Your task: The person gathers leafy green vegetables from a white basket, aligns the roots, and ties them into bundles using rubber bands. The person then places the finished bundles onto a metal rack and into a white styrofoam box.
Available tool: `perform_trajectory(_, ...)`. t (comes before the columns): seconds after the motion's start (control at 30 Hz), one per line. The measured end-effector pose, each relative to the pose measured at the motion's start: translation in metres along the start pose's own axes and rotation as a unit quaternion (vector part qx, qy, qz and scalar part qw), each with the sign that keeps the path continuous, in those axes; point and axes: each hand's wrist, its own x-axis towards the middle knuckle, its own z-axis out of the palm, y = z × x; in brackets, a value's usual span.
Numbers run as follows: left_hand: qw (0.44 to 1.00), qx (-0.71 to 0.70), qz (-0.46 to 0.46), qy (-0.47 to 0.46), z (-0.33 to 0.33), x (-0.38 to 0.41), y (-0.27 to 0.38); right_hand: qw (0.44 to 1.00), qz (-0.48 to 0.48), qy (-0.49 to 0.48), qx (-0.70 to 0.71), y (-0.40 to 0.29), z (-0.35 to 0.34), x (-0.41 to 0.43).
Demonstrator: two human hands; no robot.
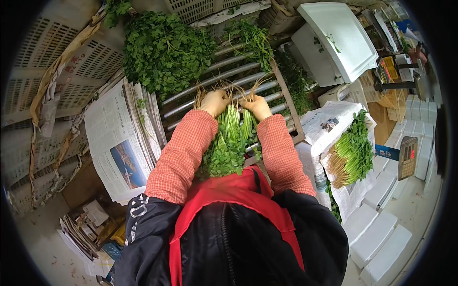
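Note:
Both hands grip a bunch of cilantro (230, 143) at its root end, with the leaves pointing back toward my red apron. My left hand (214, 102) closes around the stems on the left. On the right side of the same bunch, my right hand (257, 107) holds stems just below the thin brown roots (230, 87). Beneath the hands lies a rack of metal bars (232, 73). A large heap of cilantro (166, 50) rests at the rack's far left, and a smaller pile (252, 39) lies at its far right.
A stack of newspapers (114, 143) stands left of the rack. To the right, trimmed-looking cilantro (352, 153) lies on newspaper (322, 123), near a scale display (408, 158). White foam boxes (368, 228) and a foam lid (340, 39) are also on the right. Plastic crates (78, 68) line the left.

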Motion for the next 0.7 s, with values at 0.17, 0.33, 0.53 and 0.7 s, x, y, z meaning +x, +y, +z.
perform_trajectory(0.17, 0.994, -0.108, 0.011, 0.012, 0.011, 0.007, -0.016, 0.996, -0.023, -0.033, -0.081, -0.010, 0.023, -0.011)
perform_trajectory(0.33, 0.940, -0.325, -0.030, -0.094, -0.008, -0.005, -0.005, 0.999, -0.041, -0.034, -0.006, 0.000, 0.027, -0.010)
perform_trajectory(0.53, 0.916, -0.389, -0.038, -0.091, -0.006, -0.010, -0.004, 0.992, -0.035, -0.082, 0.089, 0.001, 0.025, -0.007)
perform_trajectory(0.7, 0.919, -0.393, -0.032, -0.001, -0.016, -0.017, -0.002, 0.998, -0.041, -0.043, 0.031, -0.002, 0.032, -0.008)
